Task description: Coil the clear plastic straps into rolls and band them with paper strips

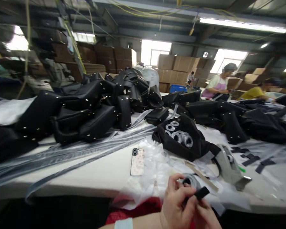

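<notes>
My left hand (177, 202) is closed around a coiled grey strap (191, 180) at the table's front edge. A short black strip (202, 192) sticks out from between the fingers of both hands. My right hand (207, 215) is pressed close beside the left, its fingers bent in at the strip and partly hidden. Just beyond the hands, crumpled clear plastic bags (152, 162) lie on the white table (95, 170). An open black bag (166, 148) farther back holds several similar coils (176, 137).
A phone (137, 162) lies left of the hands, and a tape dispenser (231, 168) stands to the right. Long plastic-wrapped straps (69, 156) cross the left side. Black bags (97, 122) are heaped behind. Black strips (251, 159) lie at right. A co-worker (220, 84) is across the table.
</notes>
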Available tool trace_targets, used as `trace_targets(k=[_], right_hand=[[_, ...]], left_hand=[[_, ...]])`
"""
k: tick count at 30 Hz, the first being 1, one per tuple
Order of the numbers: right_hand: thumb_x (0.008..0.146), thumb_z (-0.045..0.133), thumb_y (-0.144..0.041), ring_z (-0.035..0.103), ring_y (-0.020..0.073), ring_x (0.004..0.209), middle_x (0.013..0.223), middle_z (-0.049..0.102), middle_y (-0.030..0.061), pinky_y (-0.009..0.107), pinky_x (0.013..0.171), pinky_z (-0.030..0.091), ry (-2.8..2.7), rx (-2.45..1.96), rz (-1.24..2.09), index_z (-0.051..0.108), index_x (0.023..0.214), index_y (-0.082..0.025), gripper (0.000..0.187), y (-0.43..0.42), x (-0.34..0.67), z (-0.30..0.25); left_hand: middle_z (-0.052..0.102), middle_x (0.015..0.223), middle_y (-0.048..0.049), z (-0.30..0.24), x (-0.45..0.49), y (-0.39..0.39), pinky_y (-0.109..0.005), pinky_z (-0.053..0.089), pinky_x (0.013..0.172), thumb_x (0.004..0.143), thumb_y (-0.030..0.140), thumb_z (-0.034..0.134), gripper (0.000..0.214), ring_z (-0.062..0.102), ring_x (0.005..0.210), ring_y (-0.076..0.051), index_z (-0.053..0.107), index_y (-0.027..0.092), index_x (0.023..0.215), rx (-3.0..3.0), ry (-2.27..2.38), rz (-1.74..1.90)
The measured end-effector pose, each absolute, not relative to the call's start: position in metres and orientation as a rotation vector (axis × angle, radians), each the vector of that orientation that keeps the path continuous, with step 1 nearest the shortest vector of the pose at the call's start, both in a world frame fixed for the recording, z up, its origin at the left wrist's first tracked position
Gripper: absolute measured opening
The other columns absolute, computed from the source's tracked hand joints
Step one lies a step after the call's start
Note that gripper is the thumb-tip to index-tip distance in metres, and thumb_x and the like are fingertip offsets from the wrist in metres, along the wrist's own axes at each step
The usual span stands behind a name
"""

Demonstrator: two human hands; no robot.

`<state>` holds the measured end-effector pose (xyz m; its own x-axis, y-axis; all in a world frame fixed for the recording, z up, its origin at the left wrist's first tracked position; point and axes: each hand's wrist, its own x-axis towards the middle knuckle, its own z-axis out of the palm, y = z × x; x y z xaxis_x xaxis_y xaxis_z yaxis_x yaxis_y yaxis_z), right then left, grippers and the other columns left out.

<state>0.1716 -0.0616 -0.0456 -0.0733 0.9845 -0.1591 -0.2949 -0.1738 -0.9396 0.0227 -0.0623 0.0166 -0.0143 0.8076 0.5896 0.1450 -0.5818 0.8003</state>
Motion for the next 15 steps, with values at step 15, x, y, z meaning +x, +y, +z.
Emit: trace_targets(k=[15], right_hand=[[0.089,0.047,-0.048,0.061,0.0327,0.097,0.107,0.066,0.0152,0.049,0.089,0.047,-1.884,-1.13,-0.504,0.066,0.101,-0.015,0.039,0.088,0.163,0.109]], left_hand=[[0.065,0.114,-0.0097,0.009,-0.2,0.051,-0.04,0.039,0.103,0.087,0.012,0.049,0.025,0.055,0.112,-0.023,0.066,0.018,0.104,1.908,2.334,0.939]])
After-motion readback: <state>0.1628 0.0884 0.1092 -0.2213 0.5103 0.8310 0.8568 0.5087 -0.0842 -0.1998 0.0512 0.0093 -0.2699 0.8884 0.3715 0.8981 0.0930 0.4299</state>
